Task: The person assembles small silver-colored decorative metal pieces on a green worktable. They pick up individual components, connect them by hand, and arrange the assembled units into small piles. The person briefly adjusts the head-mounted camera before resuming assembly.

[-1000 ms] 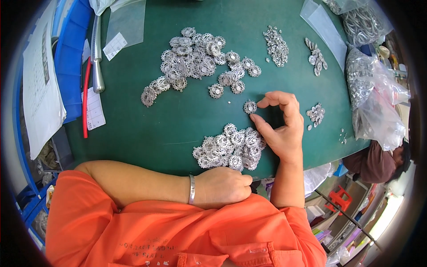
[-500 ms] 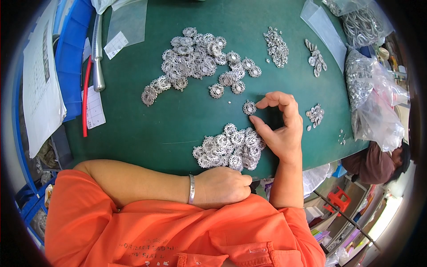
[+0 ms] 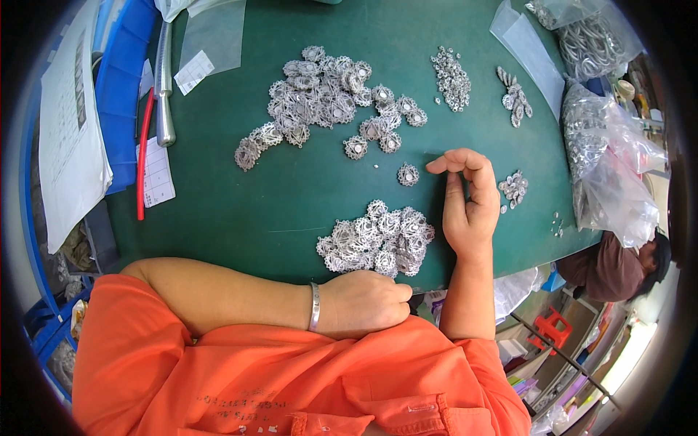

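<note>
Beside silver ornaments point(image 3: 363, 231), the left fingers point(image 3: 397, 292) curl partly unseen.

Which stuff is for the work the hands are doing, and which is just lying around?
Probably for the work:
lone lacy metal piece near the right hand
far pile of lacy pieces
near pile of lacy pieces

Probably just lying about:
red rod
blue bin
red stool

The worktop point(image 3: 211, 192) is coloured deep green. Silver-grey openwork is shown by the scalloped pieces point(image 3: 314, 100) at upper centre, red by the tube point(image 3: 145, 160) at left, blue by the bin point(image 3: 127, 109) at upper left, orange by the shirt point(image 3: 262, 363) at bottom.
</note>
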Demonstrator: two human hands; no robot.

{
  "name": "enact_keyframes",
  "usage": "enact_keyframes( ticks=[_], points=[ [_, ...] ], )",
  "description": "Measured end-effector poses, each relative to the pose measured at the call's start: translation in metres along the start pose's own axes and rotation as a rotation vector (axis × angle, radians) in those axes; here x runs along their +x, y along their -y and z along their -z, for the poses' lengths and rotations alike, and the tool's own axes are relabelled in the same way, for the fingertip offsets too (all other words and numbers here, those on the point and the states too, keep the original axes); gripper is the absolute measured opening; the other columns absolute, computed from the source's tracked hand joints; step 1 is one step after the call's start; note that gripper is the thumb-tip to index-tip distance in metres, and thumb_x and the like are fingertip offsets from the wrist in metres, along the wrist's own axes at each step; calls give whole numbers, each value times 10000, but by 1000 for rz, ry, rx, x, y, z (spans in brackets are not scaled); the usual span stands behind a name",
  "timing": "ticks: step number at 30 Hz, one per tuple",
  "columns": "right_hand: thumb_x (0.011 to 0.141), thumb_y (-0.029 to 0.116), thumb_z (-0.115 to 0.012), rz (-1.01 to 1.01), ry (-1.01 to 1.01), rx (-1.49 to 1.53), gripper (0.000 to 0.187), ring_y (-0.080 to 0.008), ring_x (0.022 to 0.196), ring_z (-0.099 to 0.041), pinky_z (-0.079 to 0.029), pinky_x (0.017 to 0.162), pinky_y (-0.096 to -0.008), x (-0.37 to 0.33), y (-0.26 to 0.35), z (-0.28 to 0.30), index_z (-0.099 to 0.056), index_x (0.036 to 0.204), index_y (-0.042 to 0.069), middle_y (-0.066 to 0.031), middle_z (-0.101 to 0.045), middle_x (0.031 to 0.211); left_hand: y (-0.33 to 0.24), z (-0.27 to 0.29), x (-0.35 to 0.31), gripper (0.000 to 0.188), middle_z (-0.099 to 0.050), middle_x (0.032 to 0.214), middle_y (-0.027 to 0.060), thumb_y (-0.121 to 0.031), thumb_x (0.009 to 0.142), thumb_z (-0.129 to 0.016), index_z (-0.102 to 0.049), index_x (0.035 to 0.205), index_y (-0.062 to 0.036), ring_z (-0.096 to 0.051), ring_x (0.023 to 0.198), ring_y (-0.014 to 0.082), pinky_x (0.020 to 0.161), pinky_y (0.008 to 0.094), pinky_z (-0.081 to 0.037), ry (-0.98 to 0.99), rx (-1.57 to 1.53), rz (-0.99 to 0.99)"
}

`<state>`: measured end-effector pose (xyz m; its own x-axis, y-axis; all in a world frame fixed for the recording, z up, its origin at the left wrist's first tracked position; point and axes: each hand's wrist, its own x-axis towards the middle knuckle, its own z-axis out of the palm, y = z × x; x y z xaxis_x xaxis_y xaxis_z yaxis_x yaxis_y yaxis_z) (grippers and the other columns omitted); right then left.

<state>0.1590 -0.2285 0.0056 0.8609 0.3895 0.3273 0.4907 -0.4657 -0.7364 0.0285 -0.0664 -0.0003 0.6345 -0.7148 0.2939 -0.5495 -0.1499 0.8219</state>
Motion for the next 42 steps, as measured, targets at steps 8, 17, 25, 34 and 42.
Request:
enact_keyframes(
  ticks=[8, 17, 25, 34, 42],
  points=[
    [798, -92, -637, -29, -1, 32, 294, -223, 894, -622, -429, 872, -325, 0, 5, -7, -604, 1050, 55, -47, -709, 922, 3, -3, -1, 81, -488, 825, 75, -145, 819, -549, -530, 808, -67, -607, 691, 225, 565, 327, -522, 3, 23, -14],
    [706, -13, -786, 77, 81, -75, 336, -232, 862, -616, -449, 806, -350, 6, 20, -5, -624, 985, 82, -39, -686, 928, 7, -6, -1, 90, -495, 852, 87, -148, 819, -546, -532, 827, -60, -620, 722, 247, 579, 346, -530, 5, 42, -41],
    [753, -57, -741, 38, 456, 330, 136, -231, 777, -659, -529, 684, -320, 12, 37, 17, -706, 852, 31, -90, -684, 843, 12, -9, 0, 88, -506, 865, 91, -146, 823, -552, -534, 847, -64, -627, 749, 269, 585, 365, -536, 35, 20, -37],
    [806, -4, -682, 138, 246, -25, 108, -343, 776, -628, -518, 696, -398, 49, 34, -2, -680, 911, 19, -142, -637, 855, 13, -16, 3, 102, -550, 822, 91, -174, 818, -550, -567, 763, -90, -641, 762, 290, 623, 395, -536, -33, -34, -33],
    [728, -33, -758, 212, 205, -55, 197, -317, 757, -607, -505, 662, -375, 37, 23, -25, -640, 875, 23, -141, -595, 884, 20, -15, 3, 163, -572, 878, 111, -209, 880, -496, -585, 886, -73, -637, 822, 321, 673, 422, -531, 66, -56, 26]
  ],
)
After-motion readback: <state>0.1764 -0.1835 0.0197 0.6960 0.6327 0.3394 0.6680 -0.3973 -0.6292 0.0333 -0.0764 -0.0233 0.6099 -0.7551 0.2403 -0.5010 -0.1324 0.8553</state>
